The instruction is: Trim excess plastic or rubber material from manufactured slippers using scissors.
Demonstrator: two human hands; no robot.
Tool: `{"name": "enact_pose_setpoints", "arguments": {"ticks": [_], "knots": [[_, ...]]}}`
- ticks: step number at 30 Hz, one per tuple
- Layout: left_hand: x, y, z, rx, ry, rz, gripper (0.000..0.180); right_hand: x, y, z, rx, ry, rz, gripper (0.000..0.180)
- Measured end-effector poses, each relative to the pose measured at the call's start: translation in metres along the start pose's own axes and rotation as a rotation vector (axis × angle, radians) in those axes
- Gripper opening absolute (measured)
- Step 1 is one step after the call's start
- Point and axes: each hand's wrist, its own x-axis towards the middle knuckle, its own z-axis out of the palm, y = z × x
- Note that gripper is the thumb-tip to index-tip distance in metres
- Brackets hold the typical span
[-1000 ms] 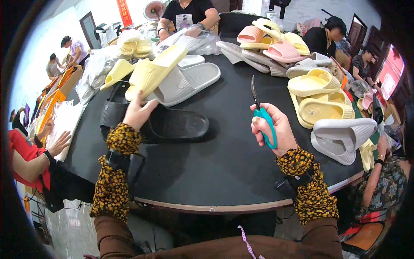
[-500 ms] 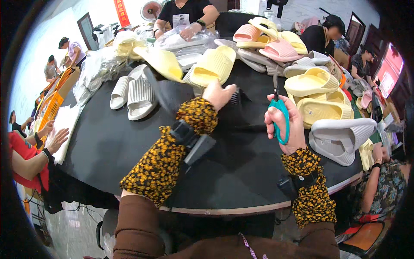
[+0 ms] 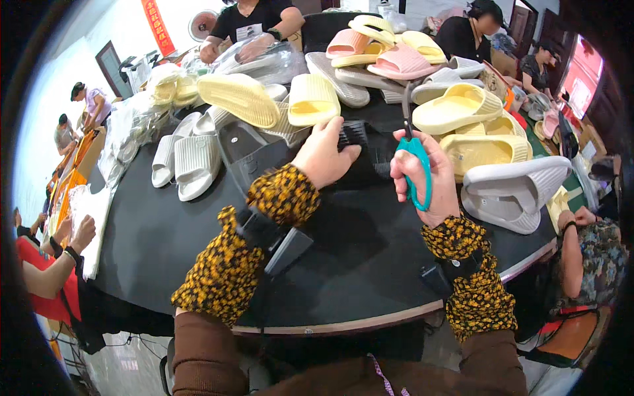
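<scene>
My left hand (image 3: 325, 157) reaches across the dark table just below a yellow slipper (image 3: 312, 100). Its thumb and fingers close around the ribbed strap of a black slipper (image 3: 354, 134); the exact grip is partly hidden. Another black slipper (image 3: 246, 150) lies to the left of that hand, beside a pair of light grey slippers (image 3: 197, 165). Closed around the teal handles of scissors (image 3: 421, 175), my right hand (image 3: 436, 178) holds the blades pointing up and away. Yellow slippers (image 3: 485, 155) and a pale grey slipper pair (image 3: 508, 191) are stacked to its right.
Grey, pink and yellow slippers (image 3: 403, 63) pile at the far side. Clear plastic bags (image 3: 129, 132) line the far left. Co-workers surround the table: one opposite (image 3: 254, 26), one at the left (image 3: 49, 264), one at the right (image 3: 588, 251). The table's curved edge (image 3: 330, 325) runs before me.
A black slipper, blurred in motion left of my left hand earlier, now lies on the table. My left hand has shifted slightly at the other black slipper. The view has moved a little; the scissors stay in my right hand.
</scene>
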Motion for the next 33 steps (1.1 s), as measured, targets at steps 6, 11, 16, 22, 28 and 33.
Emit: {"name": "enact_pose_setpoints", "arguments": {"ticks": [6,11,16,22,28,33], "knots": [[-0.036,0.028,-0.052,0.118,-0.068,0.061,0.048,-0.001,0.003,0.006,-0.012,0.002,0.036,0.033],[-0.052,0.017,-0.098,-0.013,0.146,-0.109,0.023,-0.002,0.003,0.005,-0.012,0.013,0.044,0.032],[-0.067,-0.105,-0.167,0.315,0.409,-0.235,0.023,-0.001,0.007,0.002,0.002,-0.011,0.037,0.03],[-0.139,-0.264,-0.231,0.596,0.123,-0.541,0.038,0.001,0.011,0.008,0.01,-0.038,0.079,0.03],[-0.127,-0.262,-0.196,0.642,0.048,-0.547,0.054,0.001,0.011,-0.003,-0.044,-0.026,0.073,0.031],[-0.132,-0.248,-0.201,0.728,-0.044,-0.545,0.063,0.003,0.012,-0.001,-0.013,-0.035,0.067,0.035]]}}
